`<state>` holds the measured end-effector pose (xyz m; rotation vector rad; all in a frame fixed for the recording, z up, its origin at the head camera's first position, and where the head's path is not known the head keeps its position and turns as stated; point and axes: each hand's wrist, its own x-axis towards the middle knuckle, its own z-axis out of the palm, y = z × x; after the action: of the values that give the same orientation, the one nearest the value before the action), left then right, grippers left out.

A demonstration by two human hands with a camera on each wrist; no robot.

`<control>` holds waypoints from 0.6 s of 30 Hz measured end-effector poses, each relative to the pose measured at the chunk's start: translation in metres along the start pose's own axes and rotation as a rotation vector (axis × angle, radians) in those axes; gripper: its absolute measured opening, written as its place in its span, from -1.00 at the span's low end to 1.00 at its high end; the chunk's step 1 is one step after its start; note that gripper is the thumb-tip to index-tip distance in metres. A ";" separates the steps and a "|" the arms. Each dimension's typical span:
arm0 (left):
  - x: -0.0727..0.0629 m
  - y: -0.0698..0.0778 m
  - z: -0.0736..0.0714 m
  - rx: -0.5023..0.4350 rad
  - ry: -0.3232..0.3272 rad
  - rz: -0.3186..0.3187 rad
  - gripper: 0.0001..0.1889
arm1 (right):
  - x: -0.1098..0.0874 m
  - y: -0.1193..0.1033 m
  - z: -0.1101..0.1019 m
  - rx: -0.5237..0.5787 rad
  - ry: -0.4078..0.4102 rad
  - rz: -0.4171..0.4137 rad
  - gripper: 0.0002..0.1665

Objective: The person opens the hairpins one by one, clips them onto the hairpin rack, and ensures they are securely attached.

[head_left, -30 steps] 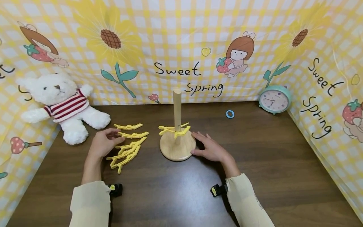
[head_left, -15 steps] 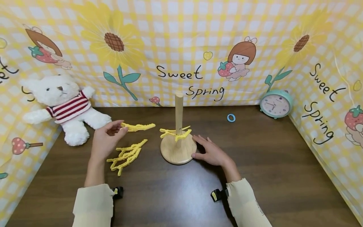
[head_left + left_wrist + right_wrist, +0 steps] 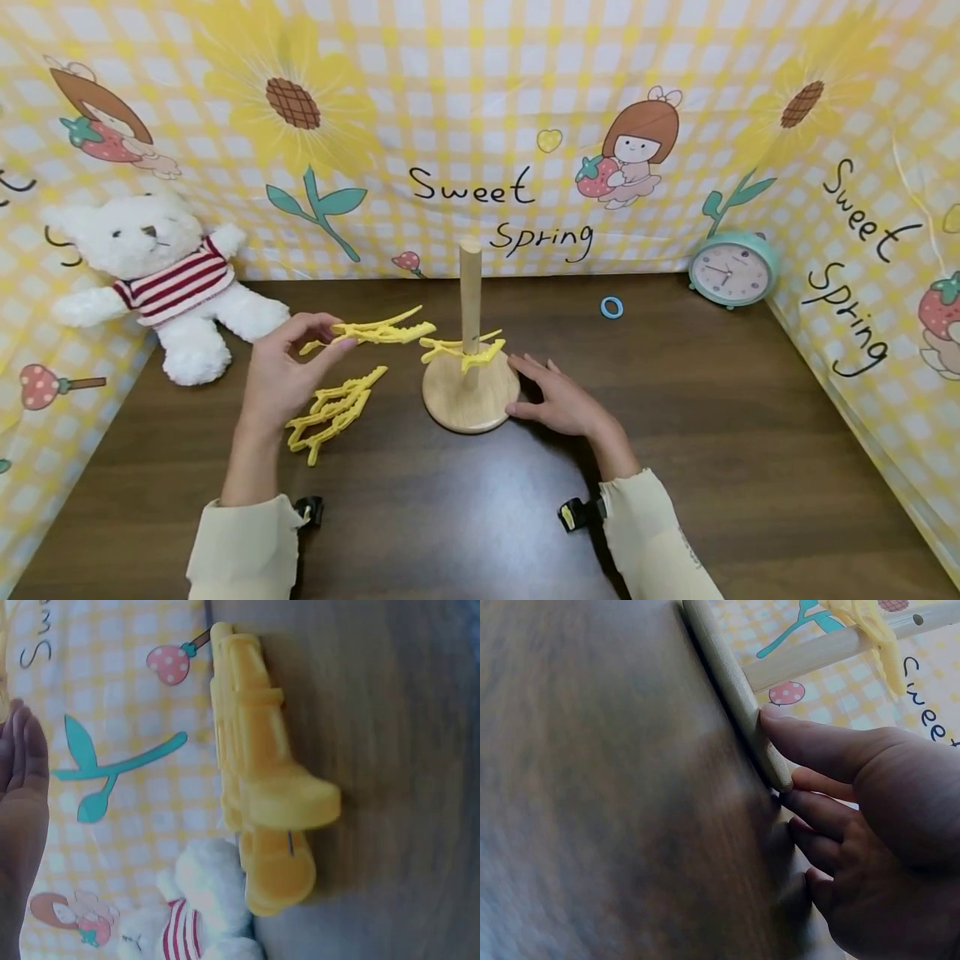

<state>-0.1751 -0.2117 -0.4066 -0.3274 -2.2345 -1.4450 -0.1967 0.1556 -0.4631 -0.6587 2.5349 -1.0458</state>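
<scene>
Pinching a yellow piece (image 3: 386, 333) near the post (image 3: 470, 292), the left hand (image 3: 281, 375) seems midway — placed pieces (image 3: 480, 358) ring the post, loose pieces (image 3: 348, 415) lie on the tabletop (image 3: 420, 517) — right hand (image 3: 562, 402) spread against the base (image 3: 471, 408).

Yellow clips (image 3: 259, 735), pale wood-toned stand (image 3: 470, 404), dark brown bench (image 3: 675, 417). White bear (image 3: 146, 243), its shirt (image 3: 180, 285) striped dark red and white. Blue ring (image 3: 603, 306), mint-green clock (image 3: 732, 268). Cloth (image 3: 480, 83) checked yellow and white.
</scene>
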 end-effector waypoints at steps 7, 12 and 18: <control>0.004 0.012 0.018 0.004 0.011 0.081 -0.81 | 0.000 -0.001 -0.002 0.002 0.008 -0.003 -0.09; 0.005 0.019 0.035 0.022 -0.028 0.206 -0.79 | -0.001 0.002 0.001 0.003 -0.001 -0.006 -0.09; 0.009 0.017 0.051 -0.014 -0.047 0.303 -0.75 | 0.000 0.002 0.003 0.012 0.009 -0.008 -0.10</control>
<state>-0.1883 -0.1594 -0.4063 -0.6791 -2.1017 -1.3024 -0.1959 0.1550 -0.4665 -0.6630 2.5335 -1.0675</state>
